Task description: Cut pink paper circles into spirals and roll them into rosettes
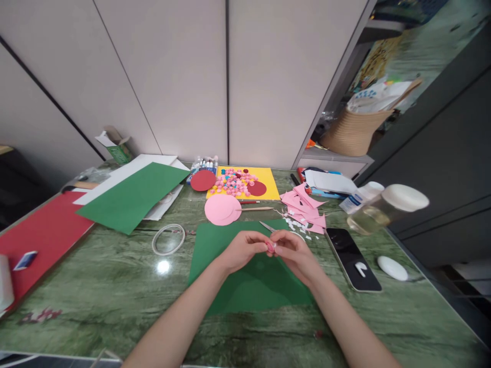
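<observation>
My left hand (pixel 244 250) and my right hand (pixel 295 253) meet above a green paper sheet (pixel 230 294). Between both sets of fingertips is a small pink piece (pixel 270 247), perhaps curled paper; the fingers partly cover it. Just behind my hands, scissors (pixel 266 226) show their blades, the handles mostly hidden. Overlapping pink paper circles (pixel 218 208) lie at the sheet's far edge. Farther back, a yellow sheet (pixel 273 186) carries many small pink pieces (pixel 233 179) with a few blue, yellow and dark red ones. Two red circles (pixel 203 180) rest around it.
Pink paper scraps (pixel 301 204) and white bits (pixel 297 225) lie behind my right hand. A phone (pixel 351 258) with an earbud on it, a white case (pixel 392 268) and a lidded jar (pixel 378 212) stand right. Leftward are a tape roll (pixel 169 239), green (pixel 134 197) and red (pixel 42 235) sheets.
</observation>
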Demonstrator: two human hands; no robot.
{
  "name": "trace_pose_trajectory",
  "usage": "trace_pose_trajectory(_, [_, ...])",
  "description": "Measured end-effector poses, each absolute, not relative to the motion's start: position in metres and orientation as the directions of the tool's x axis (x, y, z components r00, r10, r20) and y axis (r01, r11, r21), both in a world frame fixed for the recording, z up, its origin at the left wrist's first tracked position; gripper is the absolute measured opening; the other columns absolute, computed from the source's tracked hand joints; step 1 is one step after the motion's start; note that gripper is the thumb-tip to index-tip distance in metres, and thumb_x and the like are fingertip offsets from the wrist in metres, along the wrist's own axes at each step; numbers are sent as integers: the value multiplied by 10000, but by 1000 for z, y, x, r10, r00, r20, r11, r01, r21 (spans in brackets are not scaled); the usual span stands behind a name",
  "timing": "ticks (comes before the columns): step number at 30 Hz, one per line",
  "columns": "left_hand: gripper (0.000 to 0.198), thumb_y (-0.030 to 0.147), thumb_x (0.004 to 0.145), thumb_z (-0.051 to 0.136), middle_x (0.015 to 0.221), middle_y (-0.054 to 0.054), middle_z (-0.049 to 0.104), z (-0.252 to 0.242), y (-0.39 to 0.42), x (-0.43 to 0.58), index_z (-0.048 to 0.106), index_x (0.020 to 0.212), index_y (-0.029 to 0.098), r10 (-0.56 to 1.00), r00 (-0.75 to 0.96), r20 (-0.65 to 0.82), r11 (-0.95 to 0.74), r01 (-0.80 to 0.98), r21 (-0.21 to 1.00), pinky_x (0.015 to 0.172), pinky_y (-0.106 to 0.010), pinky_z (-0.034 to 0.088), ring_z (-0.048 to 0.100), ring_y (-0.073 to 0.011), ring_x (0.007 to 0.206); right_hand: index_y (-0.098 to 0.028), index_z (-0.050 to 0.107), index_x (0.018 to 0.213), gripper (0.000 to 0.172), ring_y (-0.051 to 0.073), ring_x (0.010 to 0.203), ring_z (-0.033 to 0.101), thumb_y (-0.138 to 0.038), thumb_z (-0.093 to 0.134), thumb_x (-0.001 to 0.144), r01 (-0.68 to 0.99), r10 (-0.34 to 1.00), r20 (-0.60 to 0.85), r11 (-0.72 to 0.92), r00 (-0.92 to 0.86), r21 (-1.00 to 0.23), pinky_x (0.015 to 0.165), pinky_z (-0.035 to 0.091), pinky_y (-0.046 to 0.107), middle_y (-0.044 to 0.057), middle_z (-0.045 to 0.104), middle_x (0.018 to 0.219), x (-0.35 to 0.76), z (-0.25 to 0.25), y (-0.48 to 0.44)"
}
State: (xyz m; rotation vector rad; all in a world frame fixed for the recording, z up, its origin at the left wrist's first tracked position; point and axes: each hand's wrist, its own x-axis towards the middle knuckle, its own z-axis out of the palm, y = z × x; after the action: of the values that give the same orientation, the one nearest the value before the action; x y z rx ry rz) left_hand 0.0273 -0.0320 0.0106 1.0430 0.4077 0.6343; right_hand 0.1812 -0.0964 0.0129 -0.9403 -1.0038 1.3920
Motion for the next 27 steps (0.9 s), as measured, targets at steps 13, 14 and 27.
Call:
trace_pose_trajectory(13, [114,195,652,667,663,-37,652,12,-32,26,693,723,110,618,786,-23,269,-184,945,699,-258,436,574,-126,659,-184,620,808,196,110,649,555,-93,654,638,-461,984,-114,-166,-138,-872,652,418,239,-15,583,719,183,11,-95])
trace_pose_trajectory(14, [123,203,655,667,673,-42,656,12,-31,26,694,730,110,615,788,-26,253,-167,953,705,-260,437,577,-130,669,-182,623,815,200,110,647,552,-90,642,638,-467,983,-122,-172,-134,-867,652,420,240,-14,582,721,183,11,-95])
trace_pose_trajectory(27, [69,150,691,637,676,-37,619,7,-28,25,680,707,99,651,759,-17,389,-314,866,714,-253,402,539,-105,656,-209,657,781,75,160,750,556,-276,642,750,252,961,263,234,88,-939,676,435,282,24,584,778,185,20,-97])
